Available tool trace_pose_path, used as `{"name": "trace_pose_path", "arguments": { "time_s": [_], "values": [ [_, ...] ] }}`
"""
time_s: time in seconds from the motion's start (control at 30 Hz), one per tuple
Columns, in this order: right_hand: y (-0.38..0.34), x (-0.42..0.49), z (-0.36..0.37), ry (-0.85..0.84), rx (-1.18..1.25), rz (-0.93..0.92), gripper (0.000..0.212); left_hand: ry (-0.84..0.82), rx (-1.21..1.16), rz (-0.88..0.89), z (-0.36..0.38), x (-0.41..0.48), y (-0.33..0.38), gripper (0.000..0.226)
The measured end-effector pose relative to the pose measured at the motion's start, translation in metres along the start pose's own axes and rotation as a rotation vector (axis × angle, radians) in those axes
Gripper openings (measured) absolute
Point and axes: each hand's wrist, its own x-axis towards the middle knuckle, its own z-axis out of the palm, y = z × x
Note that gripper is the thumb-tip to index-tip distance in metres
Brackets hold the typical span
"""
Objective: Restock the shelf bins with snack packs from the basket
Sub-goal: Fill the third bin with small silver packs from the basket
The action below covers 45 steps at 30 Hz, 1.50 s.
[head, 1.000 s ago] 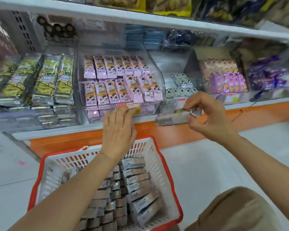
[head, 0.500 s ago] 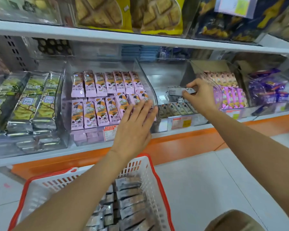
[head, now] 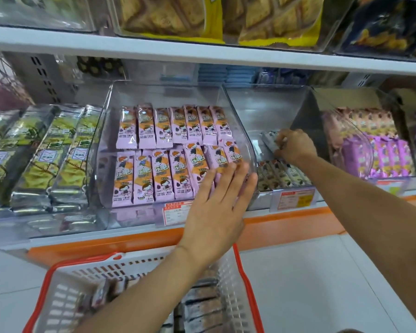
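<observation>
While the left hand [head: 216, 212] lies flat, fingers straight and a little spread, against the curved clear front of the bin [head: 166, 94] that holds the pink packs [head: 163, 179], the right hand [head: 296, 146] reaches down into the neighbouring clear bin [head: 269, 109]. Its fingers are curled round a silvery snack pack [head: 270, 140], which sits low in the back part of that bin. Whether the pack already rests on the bin floor is hard to tell through the glare.

A single row of matching packs [head: 283, 174] lies along the front of the same bin, just behind an orange price tag [head: 296, 198].

Below the shelf edge [head: 130, 236], the white basket [head: 89, 275] with its red rim sits on the pale floor [head: 322, 284]. More silvery packs [head: 199, 306] are stacked inside it (the left forearm crosses over most of them).

To the left of the pink packs lie long green-and-silver packs [head: 58, 152]. To the right of the right arm a further bin holds purple packs [head: 382, 157].
</observation>
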Motion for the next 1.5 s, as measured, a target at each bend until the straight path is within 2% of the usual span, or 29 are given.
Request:
{"name": "trace_pose_path", "arguments": {
  "time_s": [0.2, 0.27, 0.4, 0.47, 0.57, 0.63, 0.7, 0.8, 1.0, 1.13, 1.23, 1.33, 1.43, 1.5],
  "values": [
    [0.002, -0.007, -0.008, -0.058, -0.028, -0.056, 0.029, -0.036, 0.009, 0.001, -0.001, -0.002, 0.0, 0.068],
    [0.002, -0.014, -0.015, -0.023, 0.008, -0.077, 0.031, -0.048, 0.008, 0.002, -0.002, -0.003, -0.001, 0.072],
    [-0.01, -0.045, -0.038, 0.139, 0.194, -0.158, 0.022, -0.061, 0.007, -0.004, -0.01, -0.003, -0.002, 0.08],
    [-0.021, -0.068, -0.054, 0.185, 0.311, -0.206, 0.006, -0.044, 0.008, -0.006, -0.015, -0.007, -0.002, 0.074],
    [-0.042, -0.114, -0.078, 0.216, 0.561, -0.272, 0.009, 0.004, -0.045, -0.053, -0.019, -0.027, 0.001, 0.06],
    [-0.062, -0.153, -0.09, 0.188, 0.698, -0.354, 0.014, 0.061, -0.114, -0.088, -0.015, -0.05, 0.004, 0.051],
    [-0.081, -0.195, -0.092, 0.085, 0.774, -0.443, 0.017, 0.075, -0.151, -0.096, -0.011, -0.077, 0.003, 0.044],
    [-0.103, -0.245, -0.066, -0.1, 0.792, -0.566, 0.011, -0.002, -0.159, -0.103, -0.002, -0.114, -0.006, 0.045],
    [-0.111, -0.291, 0.061, -0.431, 0.521, -0.521, 0.012, -0.355, -0.155, -0.174, 0.026, -0.184, -0.037, 0.076],
    [-0.11, -0.313, 0.138, -0.59, 0.221, -0.474, 0.026, -0.536, -0.121, -0.274, 0.048, -0.223, -0.05, 0.089],
    [-0.11, -0.323, 0.177, -0.706, 0.057, -0.409, 0.036, -0.586, -0.123, -0.312, 0.058, -0.241, -0.058, 0.092],
    [-0.112, -0.328, 0.208, -0.764, -0.184, -0.456, 0.043, -0.596, -0.127, -0.283, 0.066, -0.247, -0.063, 0.093],
    [-0.115, -0.328, 0.228, -0.781, -0.408, -0.522, 0.038, -0.571, -0.117, -0.28, 0.072, -0.249, -0.065, 0.093],
    [-0.116, -0.327, 0.234, -0.79, -0.466, -0.555, 0.037, -0.571, -0.084, -0.274, 0.075, -0.252, -0.064, 0.091]
  ]
}}
